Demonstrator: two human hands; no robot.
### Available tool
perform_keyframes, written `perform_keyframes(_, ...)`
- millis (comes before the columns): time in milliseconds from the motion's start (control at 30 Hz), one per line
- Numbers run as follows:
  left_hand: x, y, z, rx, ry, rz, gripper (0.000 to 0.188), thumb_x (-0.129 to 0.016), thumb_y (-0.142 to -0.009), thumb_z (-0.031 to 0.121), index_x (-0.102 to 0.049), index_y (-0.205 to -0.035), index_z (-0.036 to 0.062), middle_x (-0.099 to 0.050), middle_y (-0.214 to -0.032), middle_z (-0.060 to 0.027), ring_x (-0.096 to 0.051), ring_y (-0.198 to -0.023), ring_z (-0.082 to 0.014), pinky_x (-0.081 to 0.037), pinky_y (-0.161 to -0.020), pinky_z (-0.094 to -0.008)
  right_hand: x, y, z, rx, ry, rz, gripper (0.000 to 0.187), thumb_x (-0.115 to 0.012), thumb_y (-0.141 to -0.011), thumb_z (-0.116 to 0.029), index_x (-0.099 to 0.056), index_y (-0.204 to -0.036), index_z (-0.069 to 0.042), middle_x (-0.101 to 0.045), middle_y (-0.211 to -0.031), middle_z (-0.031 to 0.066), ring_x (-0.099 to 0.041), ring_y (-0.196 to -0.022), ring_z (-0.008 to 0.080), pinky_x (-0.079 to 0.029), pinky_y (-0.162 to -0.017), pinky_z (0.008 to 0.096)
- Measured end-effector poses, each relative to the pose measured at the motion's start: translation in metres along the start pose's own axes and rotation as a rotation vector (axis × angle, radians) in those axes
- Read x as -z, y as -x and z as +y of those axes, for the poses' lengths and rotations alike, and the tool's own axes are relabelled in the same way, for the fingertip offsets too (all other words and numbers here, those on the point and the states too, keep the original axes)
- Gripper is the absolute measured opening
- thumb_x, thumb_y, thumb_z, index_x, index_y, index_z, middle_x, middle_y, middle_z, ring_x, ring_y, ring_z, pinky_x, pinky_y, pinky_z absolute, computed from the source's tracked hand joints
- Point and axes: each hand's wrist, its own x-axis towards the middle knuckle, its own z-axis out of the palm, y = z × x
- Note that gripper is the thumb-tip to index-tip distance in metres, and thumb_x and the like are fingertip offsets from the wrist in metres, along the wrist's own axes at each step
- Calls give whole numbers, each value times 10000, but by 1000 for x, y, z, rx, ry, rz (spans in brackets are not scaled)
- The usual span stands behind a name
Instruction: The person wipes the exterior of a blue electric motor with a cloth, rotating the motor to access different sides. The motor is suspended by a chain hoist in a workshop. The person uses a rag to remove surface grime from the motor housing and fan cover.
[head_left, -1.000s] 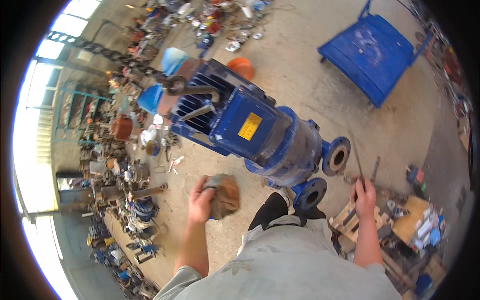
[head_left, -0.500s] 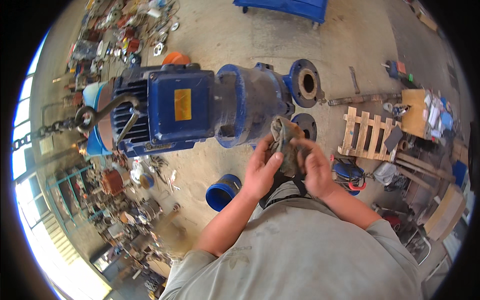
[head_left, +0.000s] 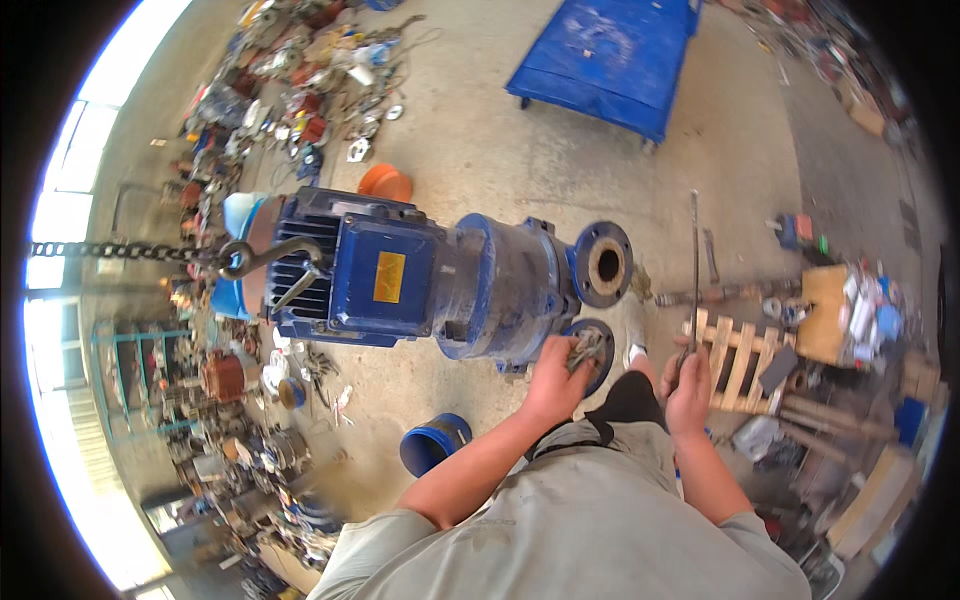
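Observation:
A blue electric motor with a pump body (head_left: 500,285) hangs on its side by a hook (head_left: 265,258) and chain. Two round flanges stick out at its right end, the upper flange (head_left: 603,264) showing its dark bore. My left hand (head_left: 556,384) is closed round a crumpled grey-green rag (head_left: 588,350), held against or just in front of the lower flange (head_left: 603,368). Upright in my right hand (head_left: 688,390) is a long thin metal rod (head_left: 695,260), its fingers wrapped round the lower end. Whether the rod has a handle is hidden by the fist.
A blue wheeled cart (head_left: 610,65) stands at the far side. On the floor by my left forearm is a blue ring-shaped casing (head_left: 436,444). An orange round part (head_left: 385,183) lies behind the motor. To the right is a wooden pallet (head_left: 735,355); assorted parts crowd the left.
The rag was between both hands; now only my left hand has it, by the lower flange. My right hand has moved right and shows a long rod. The whole view has shifted.

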Motion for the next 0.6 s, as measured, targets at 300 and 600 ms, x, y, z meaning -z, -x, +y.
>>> perform_keyframes(300, -21, -2, 88, 269, 908, 461, 404, -462, -1196, 293, -671, -1333, -24, -715, -1297, -113, -674, -1173, -160, -553, -1031, -352, -61, -108, -72, 467, 217, -1097, 491, -531, -1133, -453, -704, -1401, -79, -677, -1257, 167, -636, -1183, 279, -493, -1035, 392)
perform_keyframes(600, 10, 25, 109, -28, 354, 797, 490, -384, -1206, 357, -640, -1435, 8, -635, -1364, -135, -587, -1280, -217, -425, -1151, -374, -122, -100, -46, -144, -41, -1490, 698, -610, -1106, -84, -297, -1728, -138, -484, -1655, 52, -498, -1471, 187, -398, -1232, 353)
